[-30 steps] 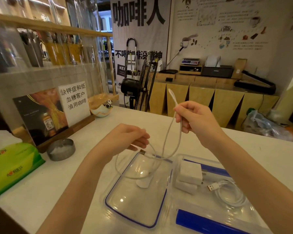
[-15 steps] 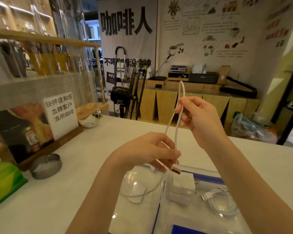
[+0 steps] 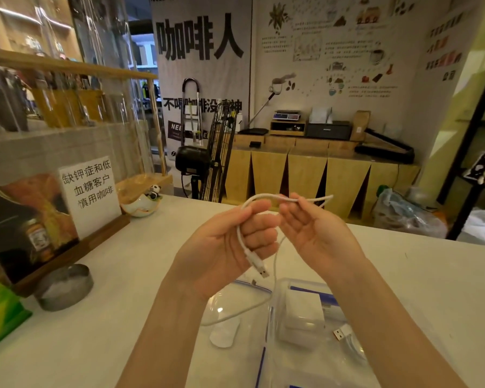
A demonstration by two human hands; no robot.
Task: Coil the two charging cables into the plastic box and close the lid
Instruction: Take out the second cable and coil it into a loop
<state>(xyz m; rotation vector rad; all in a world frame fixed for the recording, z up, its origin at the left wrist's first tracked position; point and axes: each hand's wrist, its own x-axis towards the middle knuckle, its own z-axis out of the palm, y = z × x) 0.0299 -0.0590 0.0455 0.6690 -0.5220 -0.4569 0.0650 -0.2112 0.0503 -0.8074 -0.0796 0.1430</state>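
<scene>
My left hand (image 3: 230, 247) is closed around a white charging cable (image 3: 263, 198), whose USB plug (image 3: 259, 268) hangs below the fingers. My right hand (image 3: 317, 233) pinches the same cable a little further along, just right of the left hand. A loop of it trails down onto the clear lid (image 3: 227, 312) lying on the table. The clear plastic box (image 3: 277, 359) with blue trim stands to the lid's right. Inside it lie white charger blocks (image 3: 303, 312) and a second coiled white cable (image 3: 347, 340), partly hidden by my right forearm.
A round metal ashtray (image 3: 65, 287) and a green tissue pack (image 3: 0, 315) sit at the left of the white table (image 3: 123, 317). Behind them stand a wooden sign holder (image 3: 76, 208) and a small bowl (image 3: 140, 204). The table's far edge runs behind my hands.
My hands have come close together and higher above the box. The cable, earlier stretched upward from the right hand, now arches over the left fist. The view has tilted up, showing less of the box.
</scene>
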